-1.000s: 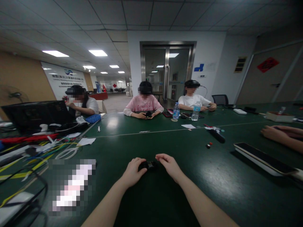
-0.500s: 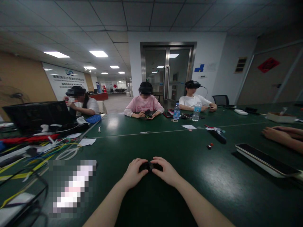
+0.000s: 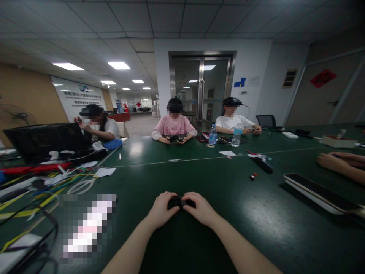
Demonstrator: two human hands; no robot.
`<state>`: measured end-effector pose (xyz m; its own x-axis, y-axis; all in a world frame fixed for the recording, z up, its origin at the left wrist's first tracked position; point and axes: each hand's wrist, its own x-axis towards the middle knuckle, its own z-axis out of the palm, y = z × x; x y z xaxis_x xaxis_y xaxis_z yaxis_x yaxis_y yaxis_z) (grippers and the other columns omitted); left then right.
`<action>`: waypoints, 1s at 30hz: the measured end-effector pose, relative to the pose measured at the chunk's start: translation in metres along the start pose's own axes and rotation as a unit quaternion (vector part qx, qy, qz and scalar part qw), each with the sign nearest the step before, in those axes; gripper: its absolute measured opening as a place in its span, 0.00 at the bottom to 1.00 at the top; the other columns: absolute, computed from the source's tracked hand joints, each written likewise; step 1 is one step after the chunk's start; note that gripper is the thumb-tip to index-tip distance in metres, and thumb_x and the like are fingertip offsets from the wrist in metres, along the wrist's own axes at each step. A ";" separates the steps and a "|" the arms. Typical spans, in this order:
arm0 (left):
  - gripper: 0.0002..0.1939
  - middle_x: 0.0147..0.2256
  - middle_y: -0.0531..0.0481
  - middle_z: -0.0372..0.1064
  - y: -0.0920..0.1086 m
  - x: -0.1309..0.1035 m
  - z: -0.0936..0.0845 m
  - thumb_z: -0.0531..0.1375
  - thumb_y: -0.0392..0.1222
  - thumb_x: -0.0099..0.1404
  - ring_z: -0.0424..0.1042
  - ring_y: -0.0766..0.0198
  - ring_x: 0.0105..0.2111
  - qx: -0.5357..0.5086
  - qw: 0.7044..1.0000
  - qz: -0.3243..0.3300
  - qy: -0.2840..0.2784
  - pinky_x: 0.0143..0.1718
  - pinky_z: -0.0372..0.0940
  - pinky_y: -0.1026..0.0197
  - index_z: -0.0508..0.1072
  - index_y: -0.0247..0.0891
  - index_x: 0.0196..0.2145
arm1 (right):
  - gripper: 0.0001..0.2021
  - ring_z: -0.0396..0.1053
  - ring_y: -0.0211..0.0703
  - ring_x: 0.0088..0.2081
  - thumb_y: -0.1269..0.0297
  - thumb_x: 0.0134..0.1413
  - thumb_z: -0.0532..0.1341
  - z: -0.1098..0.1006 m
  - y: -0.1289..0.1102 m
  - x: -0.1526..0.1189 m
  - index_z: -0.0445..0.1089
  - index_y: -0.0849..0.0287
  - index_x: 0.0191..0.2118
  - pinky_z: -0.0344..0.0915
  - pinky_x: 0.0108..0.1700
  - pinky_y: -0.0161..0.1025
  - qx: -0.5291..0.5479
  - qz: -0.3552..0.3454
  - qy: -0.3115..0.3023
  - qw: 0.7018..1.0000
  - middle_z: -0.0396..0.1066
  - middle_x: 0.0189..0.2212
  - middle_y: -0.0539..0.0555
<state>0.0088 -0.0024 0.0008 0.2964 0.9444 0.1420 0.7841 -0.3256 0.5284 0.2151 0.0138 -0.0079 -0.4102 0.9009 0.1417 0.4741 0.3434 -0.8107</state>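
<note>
1. The small black object (image 3: 179, 202), dark and compact, is at six o'clock of the view, between both hands.
2. The left hand (image 3: 162, 210) has curved fingers and thumb clamped on its nine o'clock side.
3. The right hand (image 3: 202, 210) clamps its three o'clock side similarly.
4. Toward one o'clock, two clear plastic bottles (image 3: 236, 137) stand on the smooth, shiny green table (image 3: 159, 175).

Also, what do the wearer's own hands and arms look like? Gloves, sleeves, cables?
Left hand and right hand: no gloves, no rings or markings visible. Left forearm and right forearm: no sleeves, watch, bracelet or cables in view. Nails too small to judge.
</note>
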 end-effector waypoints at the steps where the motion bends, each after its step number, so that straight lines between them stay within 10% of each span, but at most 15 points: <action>1: 0.22 0.49 0.48 0.64 0.000 0.000 0.000 0.58 0.48 0.59 0.61 0.55 0.51 0.001 1.000 -0.003 -0.001 0.52 0.56 0.53 0.65 0.44 0.51 | 0.13 0.59 0.48 0.54 0.62 0.48 0.61 0.000 -0.001 0.000 0.71 0.49 0.42 0.53 0.56 0.49 0.002 0.001 -0.001 1.000 0.65 0.50 0.51; 30: 0.37 0.49 0.47 0.63 -0.007 0.002 0.006 0.58 0.48 0.59 0.61 0.55 0.49 0.005 1.000 0.008 -0.002 0.51 0.55 0.53 0.46 0.48 0.62 | 0.11 0.64 0.47 0.48 0.60 0.48 0.61 -0.002 -0.004 -0.001 0.71 0.50 0.40 0.58 0.51 0.45 -0.010 -0.028 0.002 1.000 0.69 0.44 0.50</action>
<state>0.0072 0.0012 -0.0079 0.3108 0.9389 0.1479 0.7849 -0.3413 0.5171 0.2148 0.0123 -0.0035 -0.4338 0.8812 0.1878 0.4658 0.3977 -0.7905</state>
